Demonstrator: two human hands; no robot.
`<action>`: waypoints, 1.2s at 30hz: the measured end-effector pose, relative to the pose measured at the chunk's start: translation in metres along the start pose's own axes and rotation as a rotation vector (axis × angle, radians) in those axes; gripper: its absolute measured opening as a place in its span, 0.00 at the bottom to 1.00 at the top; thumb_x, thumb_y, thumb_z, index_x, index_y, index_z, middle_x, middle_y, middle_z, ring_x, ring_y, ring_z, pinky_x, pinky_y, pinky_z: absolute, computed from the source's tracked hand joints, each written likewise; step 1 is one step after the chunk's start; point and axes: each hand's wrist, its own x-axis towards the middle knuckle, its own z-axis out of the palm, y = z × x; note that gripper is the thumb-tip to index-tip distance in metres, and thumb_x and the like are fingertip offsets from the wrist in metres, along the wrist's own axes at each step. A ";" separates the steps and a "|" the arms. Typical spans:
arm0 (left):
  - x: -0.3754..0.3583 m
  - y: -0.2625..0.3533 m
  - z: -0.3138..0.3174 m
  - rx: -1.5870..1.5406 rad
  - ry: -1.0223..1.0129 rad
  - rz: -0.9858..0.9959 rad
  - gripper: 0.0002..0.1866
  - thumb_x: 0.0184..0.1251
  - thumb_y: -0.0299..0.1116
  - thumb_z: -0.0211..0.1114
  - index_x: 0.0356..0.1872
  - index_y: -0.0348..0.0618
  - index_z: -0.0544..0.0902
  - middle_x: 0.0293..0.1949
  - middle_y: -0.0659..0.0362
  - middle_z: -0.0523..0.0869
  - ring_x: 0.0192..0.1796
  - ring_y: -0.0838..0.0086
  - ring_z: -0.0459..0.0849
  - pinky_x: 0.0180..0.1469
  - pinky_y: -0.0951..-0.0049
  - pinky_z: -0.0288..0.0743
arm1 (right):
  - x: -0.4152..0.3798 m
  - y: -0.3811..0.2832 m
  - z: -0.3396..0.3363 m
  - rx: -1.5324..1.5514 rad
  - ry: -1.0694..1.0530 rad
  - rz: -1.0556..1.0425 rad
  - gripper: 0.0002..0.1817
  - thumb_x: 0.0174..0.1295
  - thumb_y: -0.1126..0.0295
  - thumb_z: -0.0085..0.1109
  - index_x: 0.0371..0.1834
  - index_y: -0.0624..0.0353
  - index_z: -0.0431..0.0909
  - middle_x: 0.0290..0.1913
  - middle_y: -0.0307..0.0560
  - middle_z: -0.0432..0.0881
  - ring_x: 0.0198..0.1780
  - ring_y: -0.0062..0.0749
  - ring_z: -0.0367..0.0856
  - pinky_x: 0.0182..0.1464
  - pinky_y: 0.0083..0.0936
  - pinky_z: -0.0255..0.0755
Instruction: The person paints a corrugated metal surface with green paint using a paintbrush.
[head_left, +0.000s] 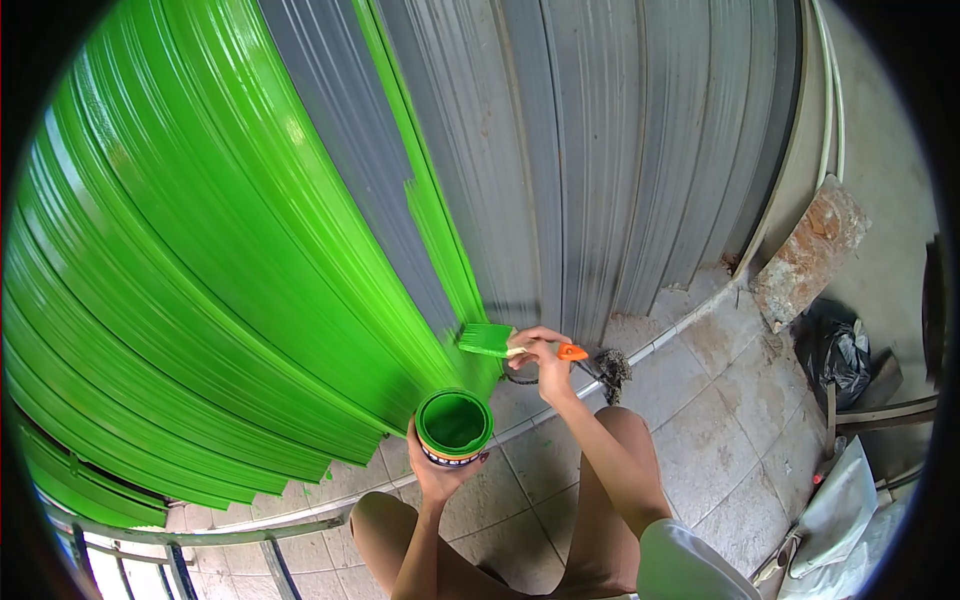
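Observation:
My left hand [436,474] is wrapped round an open paint can [455,424] with green paint inside. Above and to the right of the can, my right hand [545,358] grips a paintbrush [486,340] by its handle, whose orange end sticks out to the right. Green paint covers the bristles, which point left towards the metal shutter. The shutter is glossy green [220,230] on the left and grey [600,150] on the right. A narrow green strip [440,220] runs down beside a grey band. Whether the bristles touch the metal is unclear.
A metal railing [200,538] curves along the lower left. Tiled floor [740,420] lies below the shutter. On the right are a stained slab [812,250], a black plastic bag [835,350] and pale sheeting [835,510]. A dark clump [613,372] sits beyond my right hand.

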 end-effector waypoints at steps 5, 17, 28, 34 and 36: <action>0.000 -0.004 0.000 -0.024 0.001 0.002 0.62 0.24 0.37 0.87 0.66 0.33 0.57 0.54 0.48 0.78 0.55 0.61 0.81 0.58 0.64 0.74 | 0.046 -0.054 0.066 0.071 -0.110 -0.190 0.08 0.56 0.75 0.51 0.29 0.68 0.79 0.30 0.51 0.82 0.23 0.30 0.80 0.26 0.23 0.76; -0.003 0.008 -0.005 -0.026 0.014 0.011 0.61 0.25 0.36 0.87 0.66 0.34 0.56 0.54 0.49 0.77 0.55 0.63 0.79 0.59 0.65 0.73 | 0.015 0.054 0.009 0.074 0.006 -0.170 0.12 0.60 0.71 0.46 0.31 0.69 0.77 0.34 0.54 0.82 0.27 0.36 0.81 0.27 0.28 0.76; 0.000 0.002 -0.006 0.003 0.002 0.008 0.60 0.26 0.36 0.86 0.65 0.34 0.57 0.53 0.50 0.77 0.54 0.64 0.79 0.58 0.65 0.73 | 0.064 -0.070 0.088 0.143 -0.001 -0.240 0.10 0.62 0.72 0.50 0.27 0.63 0.77 0.23 0.44 0.79 0.18 0.22 0.73 0.18 0.19 0.65; 0.001 -0.002 -0.004 -0.037 -0.004 -0.012 0.60 0.26 0.35 0.86 0.65 0.34 0.56 0.52 0.50 0.77 0.53 0.64 0.80 0.57 0.66 0.74 | 0.079 -0.145 0.146 0.251 -0.095 -0.476 0.12 0.59 0.73 0.44 0.30 0.69 0.77 0.27 0.54 0.81 0.20 0.33 0.77 0.23 0.26 0.71; 0.003 -0.002 -0.005 -0.059 -0.001 -0.017 0.61 0.25 0.35 0.87 0.65 0.34 0.56 0.52 0.50 0.77 0.53 0.64 0.80 0.57 0.66 0.74 | 0.069 -0.097 0.126 0.200 -0.115 -0.466 0.12 0.60 0.73 0.44 0.31 0.69 0.77 0.27 0.53 0.81 0.20 0.33 0.77 0.24 0.25 0.71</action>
